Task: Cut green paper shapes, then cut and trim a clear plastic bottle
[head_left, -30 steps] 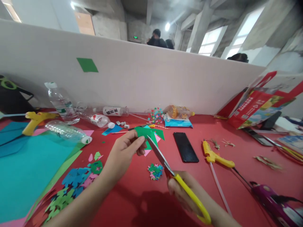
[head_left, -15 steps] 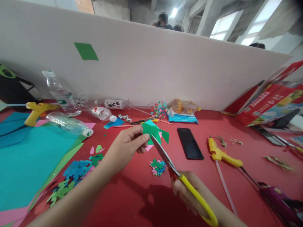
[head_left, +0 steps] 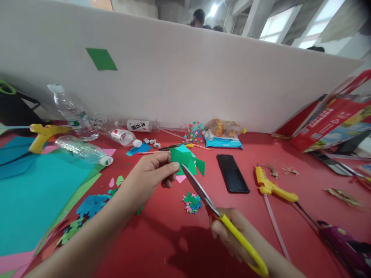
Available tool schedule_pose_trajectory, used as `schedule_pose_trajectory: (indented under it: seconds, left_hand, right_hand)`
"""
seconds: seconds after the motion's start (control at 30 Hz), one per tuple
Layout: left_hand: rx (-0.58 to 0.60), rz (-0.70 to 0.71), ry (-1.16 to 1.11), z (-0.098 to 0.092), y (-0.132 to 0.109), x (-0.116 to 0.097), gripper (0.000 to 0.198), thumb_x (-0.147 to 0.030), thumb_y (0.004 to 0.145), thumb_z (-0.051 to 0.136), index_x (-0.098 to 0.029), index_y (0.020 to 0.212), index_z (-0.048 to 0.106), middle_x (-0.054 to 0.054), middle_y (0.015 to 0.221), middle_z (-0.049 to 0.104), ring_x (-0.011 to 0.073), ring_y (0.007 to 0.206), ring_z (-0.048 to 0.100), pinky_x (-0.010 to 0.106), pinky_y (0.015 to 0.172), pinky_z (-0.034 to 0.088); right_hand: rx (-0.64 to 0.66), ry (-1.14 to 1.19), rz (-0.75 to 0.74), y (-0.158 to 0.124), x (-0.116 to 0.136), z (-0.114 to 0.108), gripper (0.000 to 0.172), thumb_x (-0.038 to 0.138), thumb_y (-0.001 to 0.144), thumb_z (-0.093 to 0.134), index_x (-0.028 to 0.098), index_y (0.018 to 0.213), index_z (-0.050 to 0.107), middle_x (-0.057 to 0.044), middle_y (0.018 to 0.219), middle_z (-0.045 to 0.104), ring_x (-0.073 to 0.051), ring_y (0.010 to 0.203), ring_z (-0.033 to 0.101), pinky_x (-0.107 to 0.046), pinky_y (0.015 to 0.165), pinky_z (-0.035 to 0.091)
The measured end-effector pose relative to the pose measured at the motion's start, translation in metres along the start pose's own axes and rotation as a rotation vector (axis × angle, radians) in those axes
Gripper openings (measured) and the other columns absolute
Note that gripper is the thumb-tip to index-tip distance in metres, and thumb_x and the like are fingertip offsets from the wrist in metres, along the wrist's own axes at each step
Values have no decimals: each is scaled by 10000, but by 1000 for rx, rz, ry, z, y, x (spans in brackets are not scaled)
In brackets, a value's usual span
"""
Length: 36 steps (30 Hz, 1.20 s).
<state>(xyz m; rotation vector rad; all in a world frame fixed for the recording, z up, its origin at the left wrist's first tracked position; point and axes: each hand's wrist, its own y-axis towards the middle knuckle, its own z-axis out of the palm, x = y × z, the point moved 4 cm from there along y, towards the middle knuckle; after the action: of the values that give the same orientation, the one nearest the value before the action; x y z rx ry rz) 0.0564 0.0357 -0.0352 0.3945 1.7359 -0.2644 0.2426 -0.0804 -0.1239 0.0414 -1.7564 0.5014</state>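
The left hand (head_left: 153, 168) is nearly closed, thumb and bent fingers pinching a piece of green paper (head_left: 177, 155) above the middle of the red bench (head_left: 150, 247). The right hand (head_left: 228, 227) is curled round the yellow handles of the scissors (head_left: 197, 186), whose blades lie almost together, tips at the edge of the green paper; whether they touch it, I cannot tell.

At far left a yellow glue gun (head_left: 39, 138) lies near a large teal sheet (head_left: 31, 208). Next come a standing clear bottle (head_left: 72, 116), another clear bottle (head_left: 78, 148) on its side, and blue and green paper cuttings (head_left: 91, 204) partly behind the left forearm. Loose paper pieces (head_left: 200, 166) lie beyond the held one, and a pile of small paper stars (head_left: 191, 202) sits between the hands. Further right are a black phone (head_left: 232, 173), a second yellow glue gun (head_left: 279, 193), a purple object (head_left: 342, 243) and a red printed bag (head_left: 330, 121).
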Motion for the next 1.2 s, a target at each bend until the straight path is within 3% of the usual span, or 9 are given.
schedule_pose_trajectory:
  seconds: [0.3, 0.6, 1.07, 1.2]
  left_hand:
    - [2, -41, 1, 4, 0, 6, 256, -321, 806, 635, -196, 594, 567, -32, 574, 585, 104, 503, 536, 237, 532, 438]
    - [-24, -62, -9, 4, -2, 4, 257, -327, 779, 650, -198, 567, 580, -25, 555, 593, 107, 488, 530, 235, 522, 435]
    - [-13, -76, -32, 5, -1, 5, 254, -320, 786, 647, -194, 576, 578, -25, 556, 592, 104, 488, 529, 231, 522, 443]
    - [-3, -29, -3, 4, 1, 3, 253, -309, 797, 634, -196, 576, 586, -20, 567, 609, 109, 504, 555, 231, 534, 457]
  right_hand:
    - [-12, -54, 49, -1, 1, 1, 770, 981, 644, 332, 223, 711, 442, 97, 476, 339, -64, 335, 327, -195, 331, 277]
    - [18, 0, 46, 1, -4, 2, 667, 891, 744, 422, 230, 666, 384, 106, 462, 296, -49, 347, 260, -195, 326, 188]
    - [-8, -10, 16, 3, -8, 2, 645, 866, 759, 440, 230, 663, 385, 101, 466, 298, -56, 384, 252, -231, 379, 172]
    - [-13, 23, 66, 3, -5, 0, 666, 894, 715, 453, 233, 667, 390, 107, 463, 298, -52, 358, 256, -222, 353, 176]
